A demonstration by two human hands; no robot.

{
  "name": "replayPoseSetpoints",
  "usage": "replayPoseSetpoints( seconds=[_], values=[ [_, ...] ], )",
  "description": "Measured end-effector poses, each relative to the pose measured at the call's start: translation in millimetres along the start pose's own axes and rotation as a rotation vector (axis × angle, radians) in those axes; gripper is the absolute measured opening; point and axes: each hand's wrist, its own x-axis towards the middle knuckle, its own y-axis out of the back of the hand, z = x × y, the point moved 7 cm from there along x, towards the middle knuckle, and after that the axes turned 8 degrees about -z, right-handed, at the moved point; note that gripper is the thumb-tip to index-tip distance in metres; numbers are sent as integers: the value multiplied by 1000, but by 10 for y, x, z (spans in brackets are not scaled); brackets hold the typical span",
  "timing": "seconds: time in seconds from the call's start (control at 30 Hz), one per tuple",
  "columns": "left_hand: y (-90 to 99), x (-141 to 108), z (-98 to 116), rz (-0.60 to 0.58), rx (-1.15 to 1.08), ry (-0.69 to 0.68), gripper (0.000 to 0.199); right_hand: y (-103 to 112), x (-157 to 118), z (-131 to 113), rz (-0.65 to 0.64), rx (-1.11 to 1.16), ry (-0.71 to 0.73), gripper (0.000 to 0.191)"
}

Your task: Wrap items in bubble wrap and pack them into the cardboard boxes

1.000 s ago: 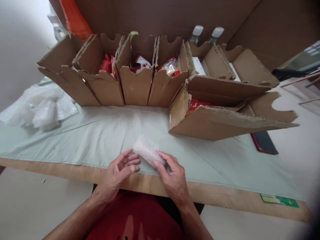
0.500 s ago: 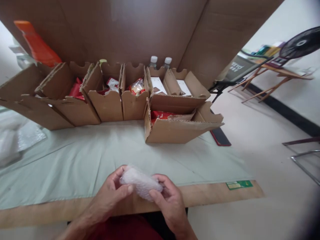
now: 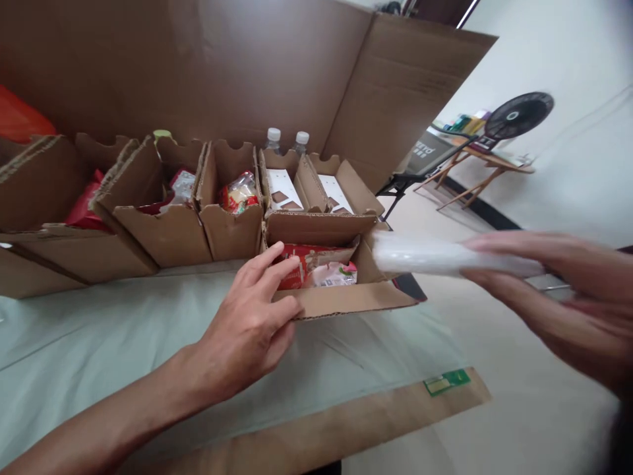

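My left hand [image 3: 252,313] is at the left end of the front cardboard box [image 3: 356,300], with its fingers over the corner and the wall gripped between them. Inside this box lie a red packet [image 3: 291,280] and a pink-and-white packet [image 3: 333,274]. Off to the right, my right hand [image 3: 548,284] pinches a whitish, bubble-wrapped item [image 3: 420,254] between thumb and fingers. The item is blurred, and its left end overlaps the box's right end in view.
Behind stands a row of open cardboard boxes [image 3: 168,241] holding packets and white pieces. Two capped bottles [image 3: 273,140] are behind them, before a tall cardboard panel [image 3: 267,66]. A green label [image 3: 446,382] lies on the brown front strip. A fan [image 3: 519,117] stands farther right.
My hands have separated. The left moved up onto the front box; the right carried the wrapped item up and right. A pink-and-white packet now shows in the box. The view has shifted.
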Motion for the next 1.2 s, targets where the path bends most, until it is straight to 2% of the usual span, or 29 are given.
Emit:
replayPoseSetpoints(
  seconds=[0.1,0.17,0.33,0.4,0.5,0.6,0.67,0.73,0.83,0.9,1.0,1.07,1.13,1.2],
  values=[
    [5,-58,-7,0,-31,5,21,-346,351,-314,-363,-361,357,48],
    [13,-65,-31,9,-50,5,22,-561,438,-450,-491,-439,473,37],
    [-30,-82,-64,41,-78,-11,25,-870,554,-802,-519,-240,525,25],
    [-47,-98,-62,52,-81,-13,26,-1159,555,-923,-666,-223,536,21],
    [-54,-117,-53,71,-77,-19,27,-1704,508,-1054,-913,-332,541,21],
    [-57,-126,-55,86,-73,-16,27,-2030,491,-1161,-1009,-391,535,20],
    [-54,-130,-59,106,-74,-12,26,-2031,523,-1214,-1014,-344,530,18],
    [-49,-134,-57,132,-73,-17,24,-1897,600,-1231,-969,-264,520,15],
    [-49,-142,-54,158,-76,-25,22,-1731,675,-1185,-897,-170,502,27],
    [-49,-153,-58,173,-83,-18,23,-1817,596,-1136,-951,-160,510,28],
    [-56,-175,-59,181,-93,-15,24,-2136,380,-1071,-1075,-197,525,24],
    [-63,-184,-52,178,-94,-29,25,-2302,314,-1031,-1091,-228,500,22],
    [-69,-183,-50,173,-86,-37,26,-2335,315,-1014,-1090,-200,478,19],
    [-68,-181,-58,171,-67,-26,27,-2195,337,-1019,-1084,-83,489,21]
  ],
)
